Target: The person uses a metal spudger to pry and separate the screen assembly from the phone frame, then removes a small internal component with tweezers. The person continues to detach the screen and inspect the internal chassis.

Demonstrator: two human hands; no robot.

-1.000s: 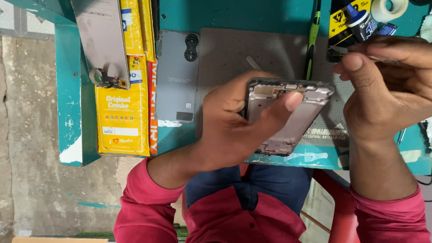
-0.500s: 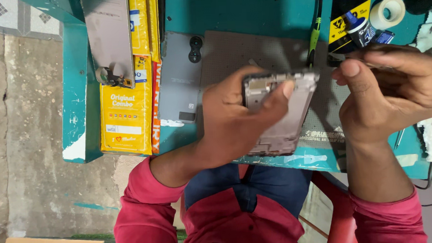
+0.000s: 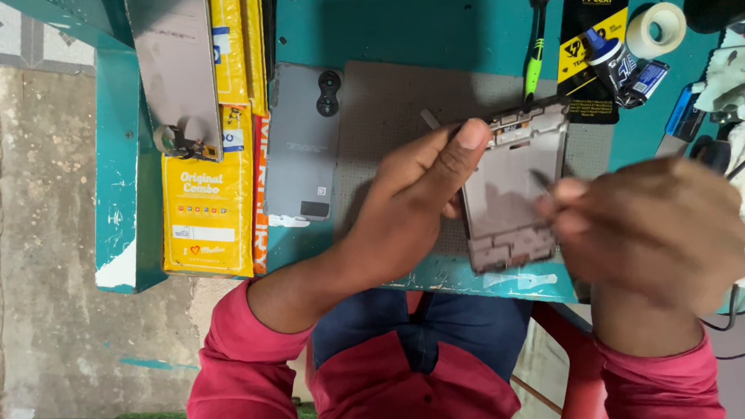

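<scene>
Two hands on phone frame (image 3: pixel 514 182) now. Left hand (image 3: pixel 406 208) pinches frame's top edge, tipped up off grey mat (image 3: pixel 385 108). Right hand (image 3: pixel 650 231), closed on thin tool (image 3: pixel 544 179), has dropped onto frame. Work moved inside.
</scene>
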